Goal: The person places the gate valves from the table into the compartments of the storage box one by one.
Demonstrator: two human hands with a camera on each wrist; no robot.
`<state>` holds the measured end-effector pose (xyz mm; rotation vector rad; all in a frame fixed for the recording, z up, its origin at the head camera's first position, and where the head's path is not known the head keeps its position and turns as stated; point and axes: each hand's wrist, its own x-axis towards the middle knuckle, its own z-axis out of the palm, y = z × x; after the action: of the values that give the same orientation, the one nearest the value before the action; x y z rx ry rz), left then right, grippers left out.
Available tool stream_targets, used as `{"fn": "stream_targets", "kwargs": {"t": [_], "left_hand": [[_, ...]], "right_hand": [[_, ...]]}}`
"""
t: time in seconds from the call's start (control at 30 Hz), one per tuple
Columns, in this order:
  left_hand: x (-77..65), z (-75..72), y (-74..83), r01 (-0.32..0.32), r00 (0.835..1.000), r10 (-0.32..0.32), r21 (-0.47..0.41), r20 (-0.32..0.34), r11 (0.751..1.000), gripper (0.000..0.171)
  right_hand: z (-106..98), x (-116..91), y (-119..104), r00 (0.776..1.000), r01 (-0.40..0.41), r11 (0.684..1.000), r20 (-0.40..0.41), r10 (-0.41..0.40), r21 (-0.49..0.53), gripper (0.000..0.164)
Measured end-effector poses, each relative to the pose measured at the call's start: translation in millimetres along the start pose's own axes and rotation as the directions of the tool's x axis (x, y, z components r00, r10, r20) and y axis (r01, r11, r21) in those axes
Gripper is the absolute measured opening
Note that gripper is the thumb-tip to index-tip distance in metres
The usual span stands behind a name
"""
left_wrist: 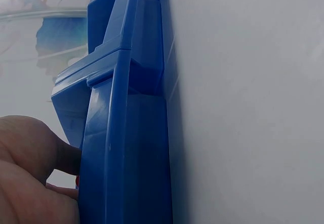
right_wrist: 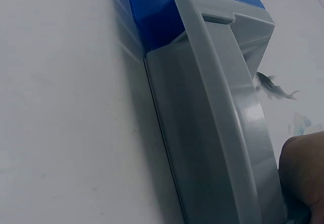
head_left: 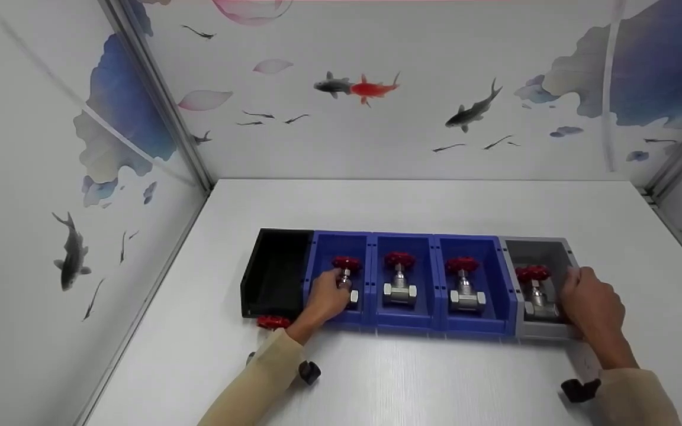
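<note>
My left hand [head_left: 327, 294] reaches into the leftmost blue bin [head_left: 341, 241], its fingers round the neck of a gate valve [head_left: 347, 264] with a red handwheel. The hand covers part of the valve's metal body. In the left wrist view, the bin's front wall [left_wrist: 104, 133] hides those fingertips. At the far right end, my right hand [head_left: 594, 302] grips the side wall of the grey bin [head_left: 539, 245]. A valve [head_left: 534, 274] stands inside this bin, close to the hand. Fingers on the wall are mostly hidden in the right wrist view.
Two more blue bins between the hands each hold a red-wheeled valve [head_left: 400, 275], [head_left: 464, 281]. A black bin [head_left: 276, 260] ends the row at left. Before it, another valve [head_left: 273, 322] lies on the white table [head_left: 424, 378], partly behind my left forearm. Printed walls enclose the table.
</note>
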<state>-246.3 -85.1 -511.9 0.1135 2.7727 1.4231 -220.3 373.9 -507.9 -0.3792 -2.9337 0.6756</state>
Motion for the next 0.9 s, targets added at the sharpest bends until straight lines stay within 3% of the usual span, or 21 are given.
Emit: {"fn": "stream_targets", "kwargs": {"t": [0.3,0.9], "left_hand": [[-0.3,-0.8,0.8,-0.007,1.0,0.006,0.004,0.015,1.0,0.03],[-0.5,2.6,1.2,-0.048,0.998,0.05,0.066,-0.024,0.997,0.023]], "right_hand": [[1.2,0.1,0.8,0.999,0.012,1.0,-0.033,-0.011,0.017,0.059],[0.5,0.5,0.1,1.0,-0.024,1.0,0.01,0.024,0.006,0.062]]}}
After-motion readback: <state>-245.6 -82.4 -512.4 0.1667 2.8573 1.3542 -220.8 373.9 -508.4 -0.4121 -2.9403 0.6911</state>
